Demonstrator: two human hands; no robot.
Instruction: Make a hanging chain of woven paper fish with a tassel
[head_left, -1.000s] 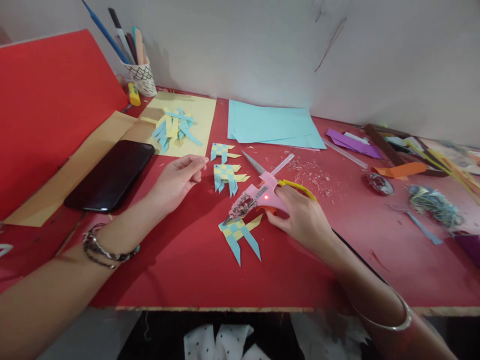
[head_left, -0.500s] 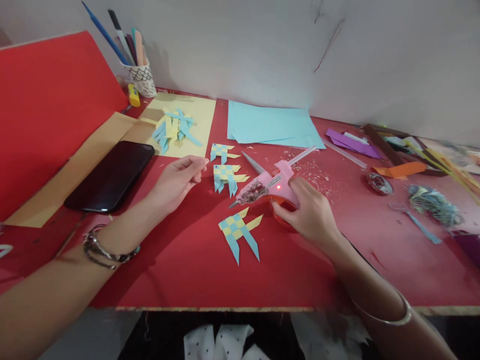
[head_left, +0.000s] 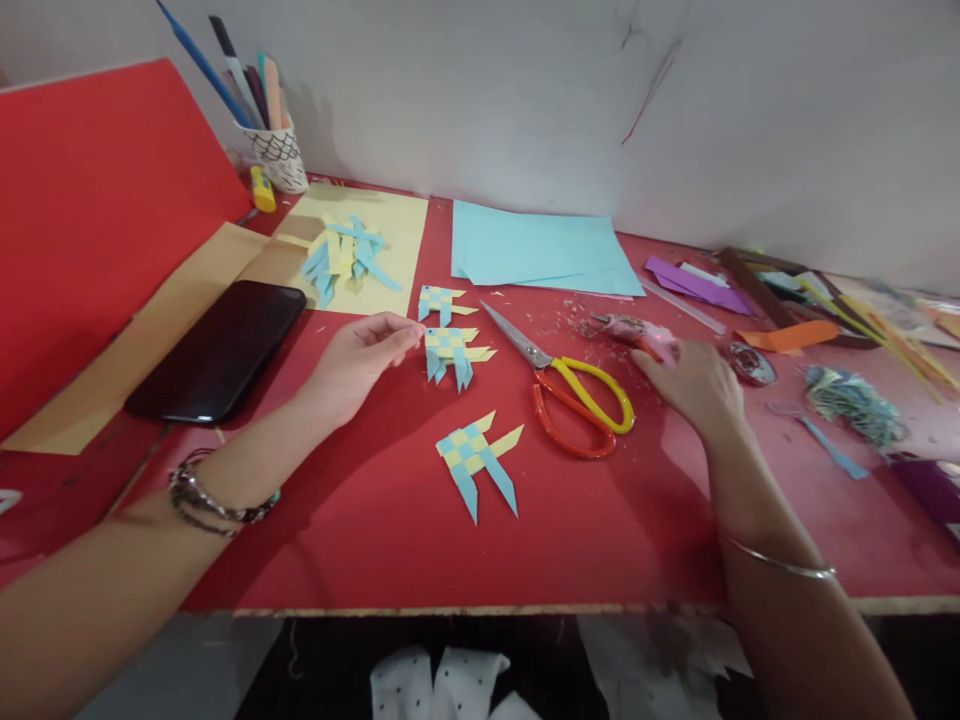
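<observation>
My left hand (head_left: 367, 362) is closed in a pinch just left of the middle woven paper fish (head_left: 454, 350); whatever its fingertips hold is too small to make out. Behind that fish lies a smaller woven fish (head_left: 444, 300), also blue and yellow. A third, larger woven fish (head_left: 478, 455) lies nearer the table's front, with no eye visible on it. On the right, my right hand (head_left: 701, 390) is wrapped round the pink glue gun (head_left: 637, 332), which lies low at the table with its nozzle pointing left. Scissors (head_left: 559, 365) with red and yellow handles lie open between the hands.
Light blue sheets (head_left: 544, 248) lie at the back, beside a yellow sheet (head_left: 401, 225) bearing paper strips (head_left: 349, 255). A black phone (head_left: 217, 350) is at left, near a pen cup (head_left: 281, 158). Orange paper (head_left: 791, 336) and a thread bundle (head_left: 855, 405) lie at right.
My right hand has carried the glue gun rightward and down to the table, uncovering the scissors. The left hand has moved slightly right and stays pinched. The paper fish have stayed put.
</observation>
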